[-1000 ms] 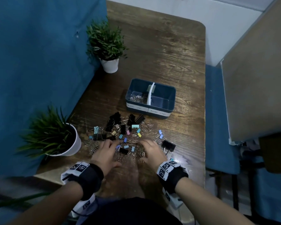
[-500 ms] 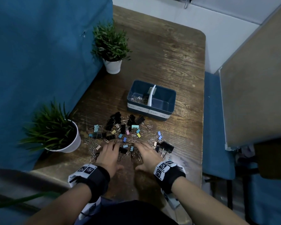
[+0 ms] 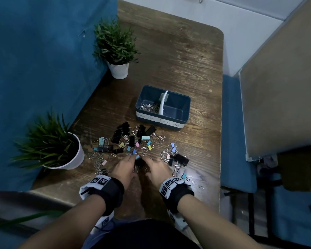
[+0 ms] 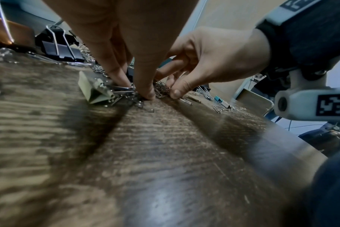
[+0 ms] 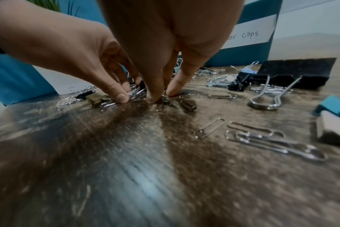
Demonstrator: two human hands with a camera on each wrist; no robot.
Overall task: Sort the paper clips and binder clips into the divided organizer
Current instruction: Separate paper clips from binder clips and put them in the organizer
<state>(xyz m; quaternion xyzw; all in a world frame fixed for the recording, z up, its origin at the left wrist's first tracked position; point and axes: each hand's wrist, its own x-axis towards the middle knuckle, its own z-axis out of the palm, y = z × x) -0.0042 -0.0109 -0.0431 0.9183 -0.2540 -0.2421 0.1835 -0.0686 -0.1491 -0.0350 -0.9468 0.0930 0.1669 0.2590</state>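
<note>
Down on the table [image 3: 178, 56], left hand [image 3: 123, 168] and right hand [image 3: 157, 168] side by side, fingertips curled, pinching a heap of paper clips [image 5: 138, 93] between them. Beyond the fingers: scattered binder clips [image 3: 133, 139], then the organizer [image 3: 162, 108].

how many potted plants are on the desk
2. One potted plant stands at the far left of the desk against the blue partition; the other potted plant is at the near left, beside the clip pile. None seem hidden.
</note>
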